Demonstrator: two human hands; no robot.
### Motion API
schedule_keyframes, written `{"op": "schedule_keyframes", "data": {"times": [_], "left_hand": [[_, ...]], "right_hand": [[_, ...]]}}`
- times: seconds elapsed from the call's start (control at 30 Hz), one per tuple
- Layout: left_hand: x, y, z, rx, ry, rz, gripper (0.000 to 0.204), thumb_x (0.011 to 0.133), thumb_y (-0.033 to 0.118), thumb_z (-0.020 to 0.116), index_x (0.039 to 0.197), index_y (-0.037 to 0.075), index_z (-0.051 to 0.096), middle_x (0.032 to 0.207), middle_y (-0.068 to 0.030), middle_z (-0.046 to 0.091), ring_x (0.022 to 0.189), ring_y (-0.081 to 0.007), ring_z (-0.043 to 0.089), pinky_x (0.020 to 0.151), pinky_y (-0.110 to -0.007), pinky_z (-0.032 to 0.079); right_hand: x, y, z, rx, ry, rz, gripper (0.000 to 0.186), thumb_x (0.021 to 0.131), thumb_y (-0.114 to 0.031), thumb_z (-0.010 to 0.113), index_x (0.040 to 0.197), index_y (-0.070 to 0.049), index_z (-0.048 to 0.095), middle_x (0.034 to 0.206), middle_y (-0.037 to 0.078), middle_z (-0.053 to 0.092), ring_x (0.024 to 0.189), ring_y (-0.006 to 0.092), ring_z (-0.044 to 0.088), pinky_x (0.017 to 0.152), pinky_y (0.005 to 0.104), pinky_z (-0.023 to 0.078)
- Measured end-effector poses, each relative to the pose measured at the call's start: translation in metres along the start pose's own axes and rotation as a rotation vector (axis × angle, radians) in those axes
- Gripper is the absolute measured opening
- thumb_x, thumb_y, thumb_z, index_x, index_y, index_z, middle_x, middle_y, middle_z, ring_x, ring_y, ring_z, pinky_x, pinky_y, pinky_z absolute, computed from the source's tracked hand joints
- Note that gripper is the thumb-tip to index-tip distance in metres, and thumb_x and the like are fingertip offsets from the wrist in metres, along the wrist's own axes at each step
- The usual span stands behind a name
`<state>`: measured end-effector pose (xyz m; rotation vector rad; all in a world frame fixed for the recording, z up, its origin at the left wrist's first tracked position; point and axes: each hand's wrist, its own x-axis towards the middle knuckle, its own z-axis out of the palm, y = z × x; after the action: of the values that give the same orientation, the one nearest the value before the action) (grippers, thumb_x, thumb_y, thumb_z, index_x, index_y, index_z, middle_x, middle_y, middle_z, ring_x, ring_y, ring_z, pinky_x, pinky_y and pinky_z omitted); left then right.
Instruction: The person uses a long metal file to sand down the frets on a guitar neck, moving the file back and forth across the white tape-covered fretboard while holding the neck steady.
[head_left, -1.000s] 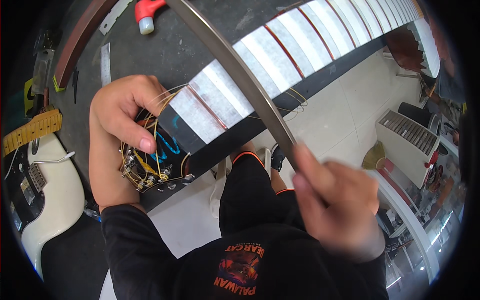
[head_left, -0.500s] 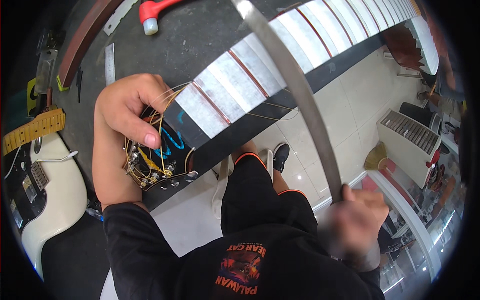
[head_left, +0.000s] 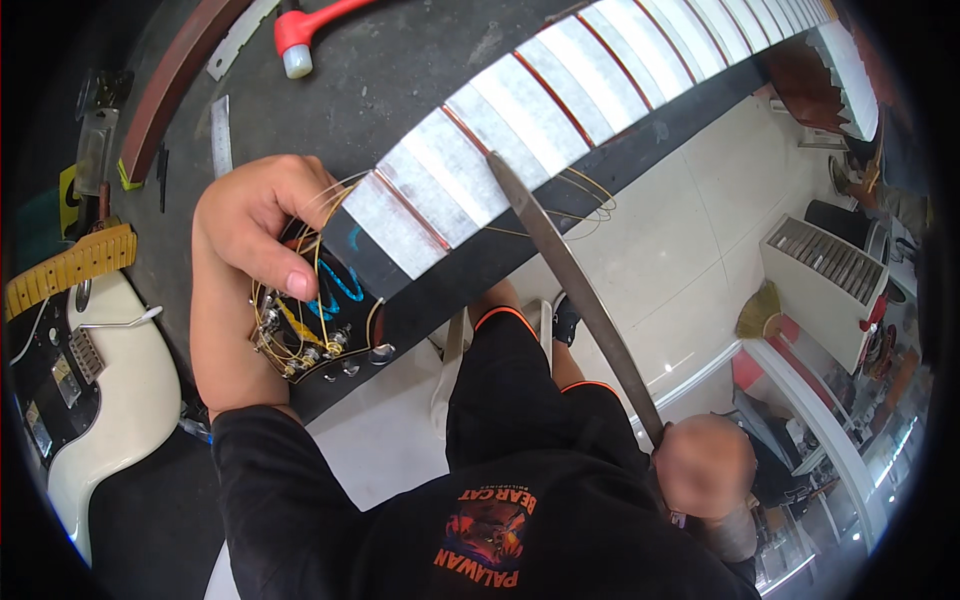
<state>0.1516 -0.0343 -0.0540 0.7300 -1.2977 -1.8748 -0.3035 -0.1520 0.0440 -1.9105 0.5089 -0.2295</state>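
My left hand (head_left: 265,220) is wrapped round the dark headstock (head_left: 350,315) of a guitar, its thumb lying over the front. Loose strings curl around the tuning pegs near the fingers. White tape (head_left: 428,170) covers the neck, leaving narrow reddish-brown strips with the frets bare between the pieces. At lower right, my right hand (head_left: 705,468), partly blurred, is closed round the near end of a long flat metal file (head_left: 590,310). The file slants up to the left, its far tip at the near end of the second bare strip from the headstock.
A red mallet (head_left: 296,38) with a white tip lies on the dark bench (head_left: 400,75), near a metal ruler (head_left: 221,135). A cream electric guitar (head_left: 140,385) rests at far left. Beyond the bench's right edge stand a broom (head_left: 760,312) and a white box (head_left: 820,295).
My right hand has drawn the file down toward me, so its tip has come from beyond the neck's far edge to the near edge. My left hand keeps its hold on the headstock.
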Motion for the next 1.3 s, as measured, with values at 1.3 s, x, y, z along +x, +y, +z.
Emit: {"op": "schedule_keyframes", "data": {"times": [1.3], "left_hand": [[0.011, -0.003, 0.005, -0.019, -0.011, 0.146, 0.046, 0.080, 0.026, 0.081, 0.100, -0.014, 0.069, 0.081, -0.0228, 0.071, 0.066, -0.0295, 0.068, 0.064, -0.037, 0.051]], "right_hand": [[0.006, 0.004, -0.005, -0.039, -0.017, -0.041, 0.042, 0.071, 0.008, 0.072, 0.112, 0.001, 0.071, 0.066, 0.010, 0.066, 0.051, 0.0183, 0.064, 0.048, 0.0259, 0.052]]}}
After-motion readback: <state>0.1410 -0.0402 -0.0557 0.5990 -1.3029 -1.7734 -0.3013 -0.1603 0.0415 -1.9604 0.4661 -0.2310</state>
